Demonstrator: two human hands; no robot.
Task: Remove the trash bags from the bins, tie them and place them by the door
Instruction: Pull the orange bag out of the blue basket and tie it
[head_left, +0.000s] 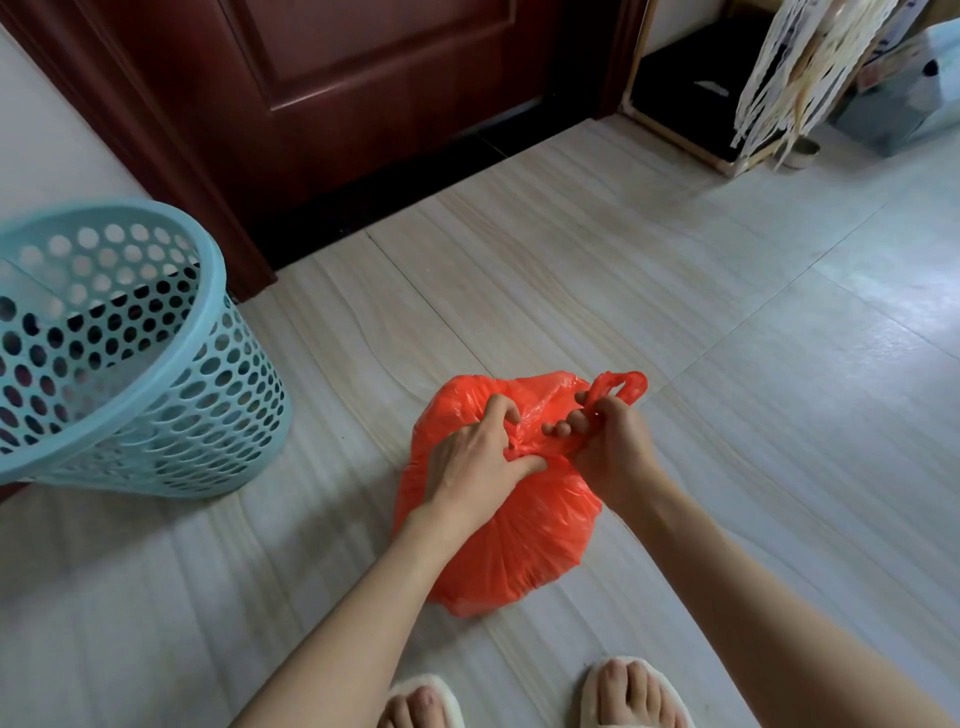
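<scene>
An orange plastic trash bag (519, 540) sits full on the tiled floor in front of my feet. My left hand (475, 457) pinches the gathered plastic at the bag's neck. My right hand (602, 436) grips one of the bag's handles, whose loop sticks out past my fingers at the upper right. A light blue perforated bin (119, 353) stands to the left with no bag in it. The dark red door (363, 93) is straight ahead, beyond the bag.
A low wooden-framed shelf (691, 104) stands to the right of the door, with a mop's pale strands (800, 78) hanging over it. A clear plastic box (904, 93) is at the far right. My slippered feet (530, 696) are at the bottom edge.
</scene>
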